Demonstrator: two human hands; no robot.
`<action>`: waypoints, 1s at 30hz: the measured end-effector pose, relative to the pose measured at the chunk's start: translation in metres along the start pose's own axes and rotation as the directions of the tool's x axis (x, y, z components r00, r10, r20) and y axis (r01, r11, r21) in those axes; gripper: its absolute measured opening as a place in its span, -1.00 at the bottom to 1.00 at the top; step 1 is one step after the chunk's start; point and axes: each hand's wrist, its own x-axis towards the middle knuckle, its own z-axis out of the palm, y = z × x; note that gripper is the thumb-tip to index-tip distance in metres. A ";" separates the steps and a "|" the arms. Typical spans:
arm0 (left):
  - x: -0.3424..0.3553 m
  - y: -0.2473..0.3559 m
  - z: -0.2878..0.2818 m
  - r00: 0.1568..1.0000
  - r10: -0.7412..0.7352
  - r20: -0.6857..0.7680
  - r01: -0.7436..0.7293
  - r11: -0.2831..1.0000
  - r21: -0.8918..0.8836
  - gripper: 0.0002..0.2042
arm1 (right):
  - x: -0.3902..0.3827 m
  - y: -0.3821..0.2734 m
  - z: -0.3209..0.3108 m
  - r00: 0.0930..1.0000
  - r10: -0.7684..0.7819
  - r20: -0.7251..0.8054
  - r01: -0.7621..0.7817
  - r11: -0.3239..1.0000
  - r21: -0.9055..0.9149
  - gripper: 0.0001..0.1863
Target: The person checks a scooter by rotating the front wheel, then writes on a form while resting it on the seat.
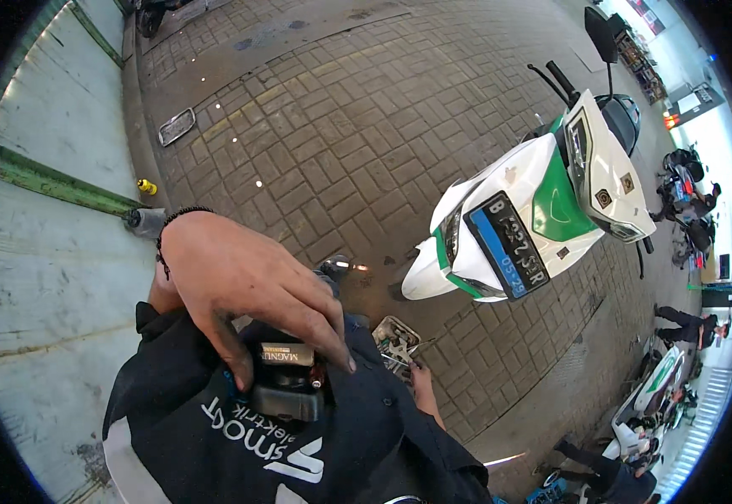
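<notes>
At my chest, my left hand (257,294), a dark bracelet round its wrist, arches over the pocket of a dark shirt (181,395). Its thumb and fingers are apart, with a small brown-and-gold box (288,354) in the gap between them. Beside the box are a black rounded object (286,403) and a small red item (317,375), perhaps a lighter. Lower down, partly hidden by the shirt, my right hand (423,384) closes on a slender metal tool (397,360). That tool lies over a tray (389,324) with several metal tools in it.
A white-and-green scooter (534,210) stands on the brick paving, to the right. Pale metal panels (47,269) line the left, with a yellow bottle (146,186) and a grey container (145,222) beside them. People and parked motorbikes (685,189) are at the far right.
</notes>
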 end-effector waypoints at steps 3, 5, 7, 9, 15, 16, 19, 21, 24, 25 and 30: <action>0.000 -0.002 -0.007 0.994 -0.015 0.105 0.007 0.997 0.080 -0.37 | 0.059 0.054 -0.014 0.938 -0.293 -0.184 0.265 0.950 -0.164 -0.57; -0.003 0.000 0.000 0.996 -0.029 0.080 0.019 0.993 0.113 -0.41 | 0.049 0.013 -0.001 0.981 -0.151 -0.123 0.145 0.988 -0.058 -0.56; 0.004 -0.002 -0.009 0.994 0.010 0.109 -0.023 0.993 0.117 -0.47 | 0.055 0.000 -0.009 0.956 -0.288 -0.056 0.292 0.952 0.090 -0.57; 0.001 -0.004 -0.009 0.995 0.002 0.104 -0.015 0.993 0.119 -0.53 | 0.033 -0.053 -0.001 0.932 -0.355 -0.071 0.352 0.935 -0.047 -0.58; 0.021 -0.008 -0.041 0.972 0.145 0.183 -0.167 0.980 0.110 -0.83 | 0.016 -0.105 -0.014 0.968 -0.225 -0.114 0.224 0.974 -0.020 -0.46; 0.018 -0.009 -0.046 0.963 0.167 0.211 -0.189 0.978 0.091 -0.82 | 0.010 -0.112 -0.017 0.973 -0.218 -0.081 0.214 0.975 -0.060 -0.39; 0.008 -0.025 -0.061 0.943 0.233 0.240 -0.250 0.967 0.043 -0.84 | -0.045 -0.145 -0.027 0.964 -0.157 -0.213 0.113 0.972 -0.204 -0.33; 0.010 -0.036 -0.078 0.911 0.282 0.300 -0.280 0.959 -0.050 -0.84 | -0.023 -0.085 -0.025 0.962 -0.128 -0.240 0.105 0.989 -0.107 -0.35; 0.030 -0.040 -0.070 0.866 0.498 0.031 -0.475 0.842 -0.255 -0.81 | -0.017 -0.060 -0.028 0.945 -0.079 -0.317 0.063 0.996 -0.061 -0.34; 0.035 -0.039 -0.073 0.839 0.523 -0.150 -0.544 0.791 -0.281 -0.75 | -0.022 -0.069 -0.034 0.940 -0.052 -0.338 0.051 0.999 -0.011 -0.34; 0.082 -0.075 -0.111 0.821 0.365 -0.440 -0.569 0.592 -0.571 -0.71 | -0.059 -0.070 -0.052 0.856 -0.063 -0.513 0.123 0.989 0.082 -0.36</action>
